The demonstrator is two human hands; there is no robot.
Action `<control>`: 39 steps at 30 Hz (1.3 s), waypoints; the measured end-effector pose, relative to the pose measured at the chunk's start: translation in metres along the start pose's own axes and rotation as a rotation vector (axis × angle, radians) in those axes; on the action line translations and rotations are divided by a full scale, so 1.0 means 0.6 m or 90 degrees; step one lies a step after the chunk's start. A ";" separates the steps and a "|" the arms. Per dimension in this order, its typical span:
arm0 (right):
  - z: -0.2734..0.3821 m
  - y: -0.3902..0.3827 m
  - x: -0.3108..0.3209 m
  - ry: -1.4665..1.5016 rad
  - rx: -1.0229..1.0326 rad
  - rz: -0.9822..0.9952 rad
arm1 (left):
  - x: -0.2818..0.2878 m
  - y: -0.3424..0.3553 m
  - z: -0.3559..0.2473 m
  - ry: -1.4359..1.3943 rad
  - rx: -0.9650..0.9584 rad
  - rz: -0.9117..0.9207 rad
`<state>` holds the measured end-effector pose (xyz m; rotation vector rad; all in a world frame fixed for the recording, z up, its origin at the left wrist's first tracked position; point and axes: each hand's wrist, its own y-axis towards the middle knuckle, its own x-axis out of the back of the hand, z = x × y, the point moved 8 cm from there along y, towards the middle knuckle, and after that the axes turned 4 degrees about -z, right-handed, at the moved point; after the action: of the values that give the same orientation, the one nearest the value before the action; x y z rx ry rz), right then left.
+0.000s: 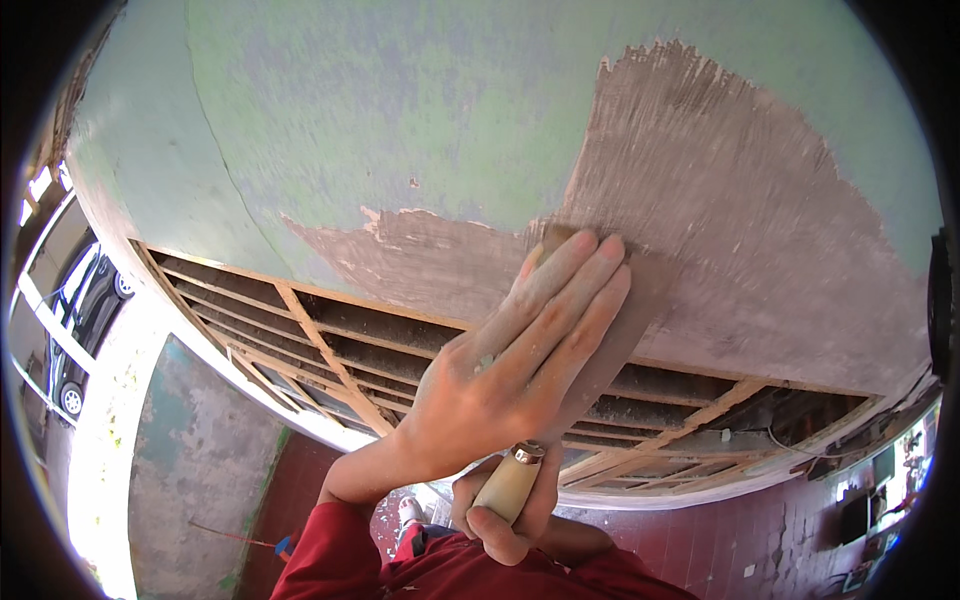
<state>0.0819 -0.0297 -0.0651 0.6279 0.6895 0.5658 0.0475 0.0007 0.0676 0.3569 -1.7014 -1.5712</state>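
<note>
My right hand (508, 510) is wrapped around the pale handle (507, 490) of a scraper with a shiny metal collar, close in front of my chest. Beyond the collar the tool runs up beneath my left hand (535, 340), and most of its blade is hidden there. The left hand's dusty fingers are stretched out together and lie flat over the blade side, their tips near a broad surface of green paint (380, 110). Around those fingertips the paint is gone, leaving a bare greyish-brown patch (720, 190) with streaks and a ragged edge.
Below the painted surface is an opening crossed by wooden battens (330, 345). A worn grey-green panel (195, 460) stands at the lower left, with a parked car (75, 310) beyond it. Dark red flooring (740, 540) spreads out at the lower right.
</note>
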 end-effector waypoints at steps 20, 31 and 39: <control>-0.006 -0.001 -0.005 -0.026 0.015 -0.033 | 0.006 0.010 0.004 0.027 -0.010 0.015; -0.014 0.000 -0.003 -0.092 -0.023 -0.109 | 0.000 0.001 0.003 0.032 -0.021 0.001; 0.012 0.018 -0.019 -0.067 0.028 0.030 | 0.014 0.016 0.007 0.038 -0.012 -0.031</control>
<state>0.0767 -0.0325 -0.0488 0.7121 0.5917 0.5583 0.0419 0.0001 0.0799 0.4342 -1.6423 -1.5962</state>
